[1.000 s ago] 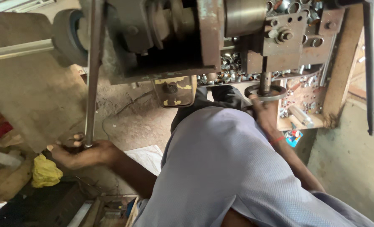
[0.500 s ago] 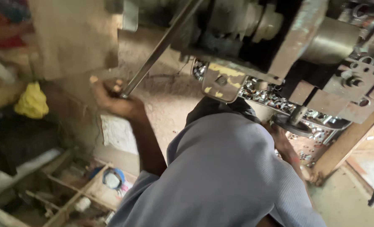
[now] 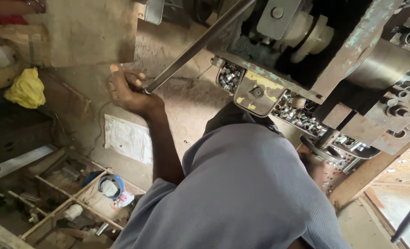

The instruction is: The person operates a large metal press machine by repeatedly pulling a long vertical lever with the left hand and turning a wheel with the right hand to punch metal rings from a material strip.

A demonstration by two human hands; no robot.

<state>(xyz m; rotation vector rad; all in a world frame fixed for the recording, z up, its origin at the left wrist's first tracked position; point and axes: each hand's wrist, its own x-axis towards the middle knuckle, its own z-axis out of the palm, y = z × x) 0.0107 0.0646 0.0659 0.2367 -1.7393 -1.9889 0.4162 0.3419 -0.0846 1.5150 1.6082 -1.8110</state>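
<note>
One long steel lever [image 3: 193,48] ran down from the worn machine [image 3: 315,60], its lower end clenched in the left hand [image 3: 129,90] above open dirt floor [image 3: 186,106]. The right hand [image 3: 312,162], mostly hidden under one round plate [image 3: 322,154], showed no readable grip.

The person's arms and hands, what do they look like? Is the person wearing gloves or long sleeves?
No gloves: the left hand is bare, with no ring or watch showing. The left arm is bare up to the short sleeve of a loose grey-blue cloth shirt. The right hand is mostly hidden behind the shirt, so little of it shows.
</note>
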